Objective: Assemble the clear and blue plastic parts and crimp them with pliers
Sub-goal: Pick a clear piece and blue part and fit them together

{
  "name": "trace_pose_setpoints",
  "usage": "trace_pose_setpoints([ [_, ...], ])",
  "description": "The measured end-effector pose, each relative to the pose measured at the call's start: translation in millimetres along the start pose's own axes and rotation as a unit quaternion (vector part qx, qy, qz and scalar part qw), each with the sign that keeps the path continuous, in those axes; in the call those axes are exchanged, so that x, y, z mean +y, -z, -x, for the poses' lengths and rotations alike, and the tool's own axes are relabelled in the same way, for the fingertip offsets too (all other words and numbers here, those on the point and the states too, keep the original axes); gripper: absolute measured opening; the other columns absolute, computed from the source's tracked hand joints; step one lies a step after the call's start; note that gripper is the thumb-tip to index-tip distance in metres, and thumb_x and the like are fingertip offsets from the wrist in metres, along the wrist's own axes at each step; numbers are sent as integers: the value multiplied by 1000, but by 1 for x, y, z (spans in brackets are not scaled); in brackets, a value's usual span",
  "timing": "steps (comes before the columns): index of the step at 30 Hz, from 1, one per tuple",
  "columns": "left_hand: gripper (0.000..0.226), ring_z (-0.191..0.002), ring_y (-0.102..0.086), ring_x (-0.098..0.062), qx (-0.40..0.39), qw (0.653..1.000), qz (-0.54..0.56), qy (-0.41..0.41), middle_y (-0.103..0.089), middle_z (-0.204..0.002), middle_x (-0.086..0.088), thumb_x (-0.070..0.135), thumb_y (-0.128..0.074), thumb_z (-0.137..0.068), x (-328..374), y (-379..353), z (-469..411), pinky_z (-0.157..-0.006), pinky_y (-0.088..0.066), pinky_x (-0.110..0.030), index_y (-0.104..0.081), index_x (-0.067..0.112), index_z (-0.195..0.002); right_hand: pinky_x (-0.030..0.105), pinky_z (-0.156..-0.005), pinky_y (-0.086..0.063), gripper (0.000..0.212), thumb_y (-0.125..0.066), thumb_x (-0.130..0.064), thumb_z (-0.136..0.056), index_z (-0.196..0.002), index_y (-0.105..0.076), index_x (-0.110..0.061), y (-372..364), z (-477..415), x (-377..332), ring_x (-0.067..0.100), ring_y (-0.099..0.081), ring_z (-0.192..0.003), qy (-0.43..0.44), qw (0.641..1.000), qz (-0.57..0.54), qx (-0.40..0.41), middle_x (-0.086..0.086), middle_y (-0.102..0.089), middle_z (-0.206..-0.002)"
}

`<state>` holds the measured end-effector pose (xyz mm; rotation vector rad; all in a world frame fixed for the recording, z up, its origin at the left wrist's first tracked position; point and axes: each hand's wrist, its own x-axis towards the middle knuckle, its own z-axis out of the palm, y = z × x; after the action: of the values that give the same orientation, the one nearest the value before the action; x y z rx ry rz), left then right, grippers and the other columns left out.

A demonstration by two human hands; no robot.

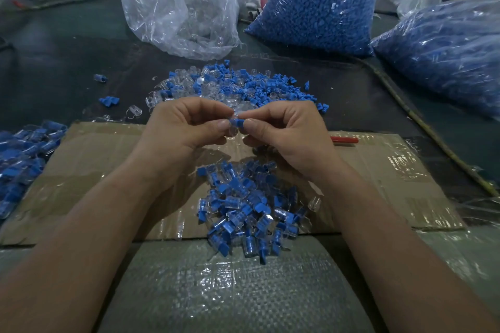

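Pinching on both sides, I note: left grip (pixel 184 127) closed on a clear plastic part (pixel 233 132), right grip (pixel 286 130) closed on a blue plastic part (pixel 238 123), the parts touching, held above the cardboard sheet (pixel 378 170) on the desk (pixel 67 62). Assembled pieces (pixel 249 211) lie heaped between the wrists (loose parts (pixel 230 84) just beyond the fingers).

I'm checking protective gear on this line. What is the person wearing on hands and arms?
Nothing protective: the left hand and right hand are bare, no gloves, no rings showing. The left forearm and right forearm are uncovered to the frame's edge: no sleeves, watch or bracelet in view. Visible fingernails are short and unpainted.
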<state>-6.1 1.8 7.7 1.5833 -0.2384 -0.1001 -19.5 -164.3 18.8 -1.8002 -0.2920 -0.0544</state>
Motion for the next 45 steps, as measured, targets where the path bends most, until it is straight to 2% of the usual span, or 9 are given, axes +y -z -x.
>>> trace_pose_setpoints([
  [4, 18, -70, -67, -10, 3, 999, 33, 6, -72, -78, -3, 17, -62, -63, 0, -1, 1, -64, -53, -17, -69, 16, -79, 26, -58, -54, 13, -68, -7, -78, -72, -65, -18, 1, 0, -2, 8, -62, -55, -29, 1000, -2, 6, -5, -65, -58],
  [8, 19, -67, -66, -8, -2, 1000, 28, 5, -71, -75, -2, 11, -62, -66, 1, -3, 1, -63, -51, -15, -67, 10, -85, 19, -53, -49, 16, -65, -11, -83, -70, -61, -19, -1, 1, -2, 4, -60, -52, -7, 998, 68, 4, -8, -61, -55],
  [13, 23, -68, -66, -9, -20, 998, 49, 15, -72, -76, -4, 9, -60, -67, 2, -3, 2, -64, -53, -16, -67, 6, -89, 28, -61, -55, 14, -68, -13, -80, -71, -61, -21, -3, 2, -3, 9, -61, -58, 9, 997, 82, 9, -6, -62, -63],
  [16, 22, -68, -65, -11, -24, 995, 94, 30, -71, -73, -4, 8, -60, -65, 2, -4, 2, -65, -53, -17, -69, 7, -85, 18, -60, -51, 15, -71, -14, -78, -75, -59, -23, -3, 2, -4, 2, -60, -62, 20, 996, 81, 28, -10, -62, -69],
  [21, 17, -65, -65, -10, -39, 993, 107, 39, -69, -70, -2, 7, -60, -64, 2, -1, -1, -60, -52, -16, -67, 9, -79, 17, -68, -53, 17, -63, -7, -82, -97, -62, -15, -2, 2, -3, 5, -65, -76, -42, 998, -28, -29, -3, -67, -85],
  [29, 16, -63, -67, -13, -52, 989, 138, 28, -68, -67, -5, -8, -54, -72, 2, 0, -3, -58, -52, -16, -64, 3, -77, 17, -63, -53, 11, -61, -5, -82, -89, -66, -11, -3, 1, -3, 7, -64, -64, -47, 996, -73, -26, 1, -68, -72],
  [34, 20, -68, -68, -16, -46, 996, 73, 19, -70, -72, -5, 17, -70, -57, 3, -1, 1, -61, -55, -20, -68, 12, -76, 17, -61, -53, 7, -63, -6, -82, -83, -66, -12, -5, 1, -1, 7, -64, -62, -48, 998, -50, -8, 2, -67, -70],
  [42, 23, -58, -68, -17, -3, 999, 29, 24, -70, -65, -8, 17, -67, -58, 4, -5, 2, -54, -55, -21, -63, 5, -76, 15, -58, -49, 6, -68, -15, -79, -82, -67, -20, -7, 1, 2, 6, -63, -63, -20, 999, 31, -1, -5, -67, -70],
  [45, 19, -54, -66, -16, -3, 997, 55, 45, -68, -61, -7, 15, -67, -56, 3, -2, -1, -53, -55, -21, -63, 6, -72, 15, -65, -51, 20, -72, -11, -75, -94, -67, -19, -7, 2, 3, 4, -65, -72, 6, 999, 48, -5, -7, -67, -80],
])
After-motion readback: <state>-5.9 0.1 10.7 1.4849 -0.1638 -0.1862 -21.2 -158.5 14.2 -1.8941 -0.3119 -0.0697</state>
